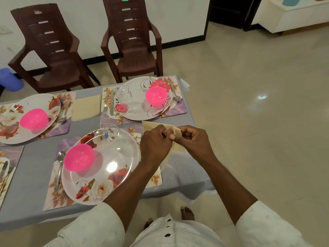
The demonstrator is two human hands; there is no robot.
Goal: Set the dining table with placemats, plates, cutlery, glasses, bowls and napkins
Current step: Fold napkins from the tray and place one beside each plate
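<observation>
Both hands, left [155, 146] and right [193, 139], grip a cream napkin [151, 124] over the worktop [179, 173] edge, right of the near plate [106, 175].

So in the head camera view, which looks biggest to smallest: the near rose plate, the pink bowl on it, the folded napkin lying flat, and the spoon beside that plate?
1. Near rose plate, clearly largest.
2. Folded napkin, though it lies farther away, so it may be undersized here.
3. Pink bowl.
4. Spoon: long but thin, least area.

Glossy pink plastic bowl [79, 157]; shiny metal spoon [59, 168]; matt grey cloth tablecloth [33, 161]; glossy floor tiles [258, 104].
</observation>
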